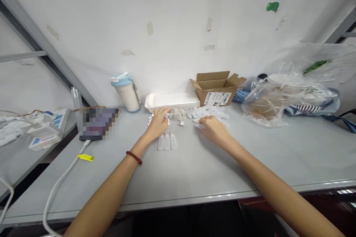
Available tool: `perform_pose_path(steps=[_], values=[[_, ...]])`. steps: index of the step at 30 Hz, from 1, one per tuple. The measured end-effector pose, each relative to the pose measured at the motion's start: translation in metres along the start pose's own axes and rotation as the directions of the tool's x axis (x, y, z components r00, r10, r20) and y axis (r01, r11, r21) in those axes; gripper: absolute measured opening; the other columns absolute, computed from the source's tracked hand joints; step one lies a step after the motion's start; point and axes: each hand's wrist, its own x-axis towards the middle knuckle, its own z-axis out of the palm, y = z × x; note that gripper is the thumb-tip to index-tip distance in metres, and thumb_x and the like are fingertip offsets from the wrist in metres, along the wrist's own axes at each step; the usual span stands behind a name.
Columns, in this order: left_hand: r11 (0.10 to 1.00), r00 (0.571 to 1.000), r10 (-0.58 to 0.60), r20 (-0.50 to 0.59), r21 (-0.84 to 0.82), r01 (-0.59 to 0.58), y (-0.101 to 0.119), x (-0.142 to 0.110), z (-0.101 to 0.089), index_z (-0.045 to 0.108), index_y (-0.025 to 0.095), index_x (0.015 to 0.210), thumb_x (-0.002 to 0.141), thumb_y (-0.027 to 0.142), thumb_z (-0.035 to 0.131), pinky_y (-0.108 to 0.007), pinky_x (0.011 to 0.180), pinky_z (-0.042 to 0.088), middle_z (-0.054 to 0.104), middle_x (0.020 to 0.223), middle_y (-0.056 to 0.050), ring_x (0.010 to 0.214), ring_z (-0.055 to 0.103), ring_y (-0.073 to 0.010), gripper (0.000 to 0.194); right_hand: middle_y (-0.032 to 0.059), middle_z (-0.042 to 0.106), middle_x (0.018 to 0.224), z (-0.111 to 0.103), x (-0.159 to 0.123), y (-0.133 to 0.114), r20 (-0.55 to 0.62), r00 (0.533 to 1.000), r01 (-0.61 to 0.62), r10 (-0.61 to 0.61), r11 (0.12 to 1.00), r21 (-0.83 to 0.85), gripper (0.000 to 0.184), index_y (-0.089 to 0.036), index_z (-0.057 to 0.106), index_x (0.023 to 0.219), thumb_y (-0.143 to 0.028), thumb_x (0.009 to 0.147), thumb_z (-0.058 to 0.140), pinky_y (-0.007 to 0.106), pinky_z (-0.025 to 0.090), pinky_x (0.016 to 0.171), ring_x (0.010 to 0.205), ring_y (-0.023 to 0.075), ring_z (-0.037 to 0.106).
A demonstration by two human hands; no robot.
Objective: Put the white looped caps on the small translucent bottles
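Note:
My left hand [159, 123] reaches over small white pieces [150, 118], index finger stretched out and thumb apart. Just right of it lies a loose heap of white cords [178, 114]. My right hand [214, 129] is at the near edge of a pile of translucent white plastic tags [213, 112]; its fingers are bent around one tag [198, 126], partly hidden. Three translucent tags with cord loops [167, 142] lie side by side in front of my left hand.
Against the wall stand a stack of white trays [176, 99], an open cardboard box [219, 96] and a blue-lidded cup [127, 94]. A blurred-out device [97, 124] with a white cable [62, 179] is at left. Clear plastic bags [278, 100] occupy the right of the grey table [189, 181].

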Motion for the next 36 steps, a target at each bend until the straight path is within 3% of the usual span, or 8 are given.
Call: perform_pose_path(steps=[5,11,16,25,31,36], values=[[0.998,1.000,0.018,0.013,0.062,-0.019,-0.002,0.001,0.003,0.047,0.012,0.131,0.077,0.004,0.035,-0.043,0.108,0.031,0.049,0.136,-0.009,0.125,0.039,-0.0240,0.056,0.0114,0.065,0.105,0.001,0.001,0.000,-0.023,1.000,-0.004,0.005,0.999,0.047,0.028,-0.013,0.061,0.106,-0.009,0.081,0.050,0.029,0.039,0.068,0.103,0.0256,0.053],[0.990,0.997,0.005,0.077,0.140,-0.016,0.000,-0.002,0.007,0.050,0.013,0.129,0.074,-0.001,0.034,-0.045,0.103,0.036,0.049,0.136,-0.009,0.125,0.037,-0.0256,0.058,0.0105,0.065,0.106,0.001,0.000,-0.001,-0.055,0.998,-0.005,0.013,0.990,0.143,0.026,-0.013,0.061,0.105,-0.011,0.081,0.051,0.029,0.039,0.070,0.103,0.0249,0.053],[0.990,0.997,0.055,0.048,0.127,-0.060,0.004,-0.002,0.005,0.059,0.014,0.117,0.076,0.000,0.034,-0.043,0.101,0.038,0.058,0.124,-0.008,0.118,0.042,-0.0235,0.050,0.0108,0.065,0.105,0.002,-0.002,-0.003,-0.088,0.996,0.009,0.008,0.983,0.183,0.025,-0.015,0.061,0.105,-0.013,0.082,0.052,0.028,0.039,0.068,0.103,0.0247,0.054],[0.968,0.987,0.091,0.135,0.221,-0.119,0.000,-0.003,0.013,0.071,0.023,0.100,0.078,0.005,0.041,-0.047,0.094,0.039,0.059,0.110,-0.008,0.111,0.041,-0.0275,0.042,0.0106,0.066,0.105,0.009,-0.001,-0.004,-0.126,0.991,0.075,-0.044,0.965,0.253,0.024,-0.014,0.062,0.102,-0.013,0.080,0.054,0.027,0.039,0.070,0.099,0.0230,0.056],[0.962,0.981,0.114,0.156,0.228,-0.148,0.004,-0.004,0.010,0.072,0.019,0.093,0.079,0.006,0.041,-0.047,0.090,0.040,0.062,0.105,-0.009,0.106,0.043,-0.0276,0.037,0.0092,0.066,0.102,0.012,-0.001,-0.004,-0.155,0.986,0.111,-0.067,0.951,0.289,0.023,-0.015,0.062,0.100,-0.013,0.079,0.054,0.027,0.039,0.071,0.096,0.0217,0.057],[0.963,0.982,0.118,0.147,0.226,-0.149,0.005,-0.003,0.007,0.069,0.016,0.100,0.078,0.004,0.039,-0.046,0.090,0.042,0.065,0.104,-0.011,0.104,0.045,-0.0276,0.039,0.0090,0.066,0.102,0.011,-0.001,-0.005,-0.148,0.987,0.101,-0.058,0.947,0.305,0.021,-0.015,0.062,0.100,-0.015,0.080,0.054,0.026,0.038,0.070,0.094,0.0211,0.057]])
